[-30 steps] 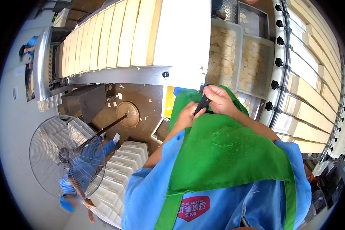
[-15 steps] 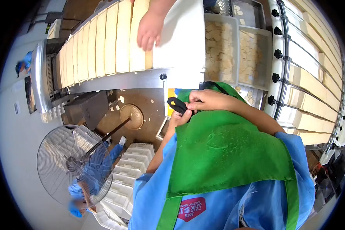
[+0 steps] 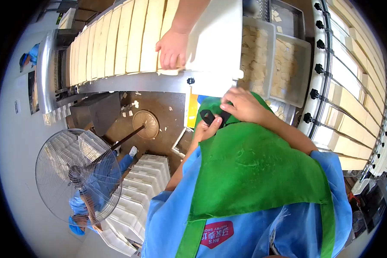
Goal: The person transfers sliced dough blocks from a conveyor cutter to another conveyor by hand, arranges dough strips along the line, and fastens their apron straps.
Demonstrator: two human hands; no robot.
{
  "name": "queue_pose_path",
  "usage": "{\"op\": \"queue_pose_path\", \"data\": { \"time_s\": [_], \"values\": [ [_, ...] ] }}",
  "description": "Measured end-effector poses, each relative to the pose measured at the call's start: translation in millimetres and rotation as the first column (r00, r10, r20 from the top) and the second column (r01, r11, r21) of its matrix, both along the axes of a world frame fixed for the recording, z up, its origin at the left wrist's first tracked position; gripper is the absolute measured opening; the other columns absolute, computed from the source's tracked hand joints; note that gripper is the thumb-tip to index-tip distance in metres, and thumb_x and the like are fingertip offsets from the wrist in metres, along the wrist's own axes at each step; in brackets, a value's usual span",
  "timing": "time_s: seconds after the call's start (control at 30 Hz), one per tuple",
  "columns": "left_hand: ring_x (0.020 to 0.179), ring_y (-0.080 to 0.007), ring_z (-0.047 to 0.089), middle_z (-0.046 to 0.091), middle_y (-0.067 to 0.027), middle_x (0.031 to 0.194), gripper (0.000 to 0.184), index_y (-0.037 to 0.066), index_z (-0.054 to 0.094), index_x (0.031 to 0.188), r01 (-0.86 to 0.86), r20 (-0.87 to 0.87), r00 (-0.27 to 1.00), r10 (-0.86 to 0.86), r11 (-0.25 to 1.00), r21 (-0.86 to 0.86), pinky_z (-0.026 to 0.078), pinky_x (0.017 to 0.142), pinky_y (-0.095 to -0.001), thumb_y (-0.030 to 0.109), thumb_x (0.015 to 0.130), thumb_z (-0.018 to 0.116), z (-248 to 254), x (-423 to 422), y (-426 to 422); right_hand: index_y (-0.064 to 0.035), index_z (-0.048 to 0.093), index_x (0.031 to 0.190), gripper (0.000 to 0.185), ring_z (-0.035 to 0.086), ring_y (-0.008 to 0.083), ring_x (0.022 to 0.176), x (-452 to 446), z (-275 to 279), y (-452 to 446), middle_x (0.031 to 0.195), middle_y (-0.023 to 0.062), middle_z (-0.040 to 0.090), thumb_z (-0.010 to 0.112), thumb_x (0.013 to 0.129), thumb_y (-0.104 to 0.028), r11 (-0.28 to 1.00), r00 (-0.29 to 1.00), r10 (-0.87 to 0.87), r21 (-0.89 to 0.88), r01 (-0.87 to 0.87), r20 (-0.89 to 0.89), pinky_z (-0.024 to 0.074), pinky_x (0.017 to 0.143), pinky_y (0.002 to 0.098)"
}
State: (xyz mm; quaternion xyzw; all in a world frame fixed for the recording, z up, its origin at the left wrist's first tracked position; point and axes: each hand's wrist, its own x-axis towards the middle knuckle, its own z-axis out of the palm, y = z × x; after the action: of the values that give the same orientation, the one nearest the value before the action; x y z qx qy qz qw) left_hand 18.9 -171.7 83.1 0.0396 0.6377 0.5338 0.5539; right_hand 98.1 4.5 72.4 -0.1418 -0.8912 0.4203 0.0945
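Observation:
In front of my waist, my left hand is closed round a black strap, whose looped end sticks up past the thumb. My right hand is bent over the same strap from the other side, its fingers curled and slightly blurred, fingertips pressed to the black material. Both hands are at the top edge of my green apron. Just beyond them is the near end of a white work surface.
Another person's hand rests on pale dough strips on the line. Bins of dough scraps stand beyond my right hand. Left are a large fan, stacked white crates and another person in blue. A rack of pale blocks lines the right.
My right hand has lifted and shifted a little outward along the strap, while my left keeps its grip. The other person's hand has moved slightly right. The view has shifted a bit.

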Motion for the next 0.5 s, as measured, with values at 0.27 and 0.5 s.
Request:
{"op": "queue_pose_path", "data": {
  "time_s": [0.27,0.5],
  "values": [
    [0.088,-0.0208,0.064,0.066,-0.0153,0.093,0.032,0.003,0.06,0.107,0.215,-0.412,0.884,-0.222,0.975,-0.065,0.05,0.075,-0.0352,0.031,0.09,0.062,-51.6,-5.0,-41.4,-0.0027,0.065,0.085,0.029,0.063,0.0279,0.06,-39.2,23.8,-31.2,0.071,0.0133,0.066,0.06,0.088,-0.031,0.814,0.948,0.304,-0.541,-0.211,0.089,0.0492,0.059,0.0379],
    [0.085,-0.0095,0.057,0.064,0.0004,0.09,0.024,0.008,0.06,0.11,0.21,-0.186,0.957,-0.222,0.974,-0.083,0.047,0.076,-0.0279,0.026,0.095,0.056,-2.5,-16.6,-32.9,0.002,0.065,0.089,0.024,0.057,0.011,0.06,-34.7,11.4,-53.8,0.07,0.0102,0.065,0.058,0.092,-0.02,0.717,1.0,0.0,-0.697,0.004,0.005,0.0466,0.056,0.0287]
  ]
}}
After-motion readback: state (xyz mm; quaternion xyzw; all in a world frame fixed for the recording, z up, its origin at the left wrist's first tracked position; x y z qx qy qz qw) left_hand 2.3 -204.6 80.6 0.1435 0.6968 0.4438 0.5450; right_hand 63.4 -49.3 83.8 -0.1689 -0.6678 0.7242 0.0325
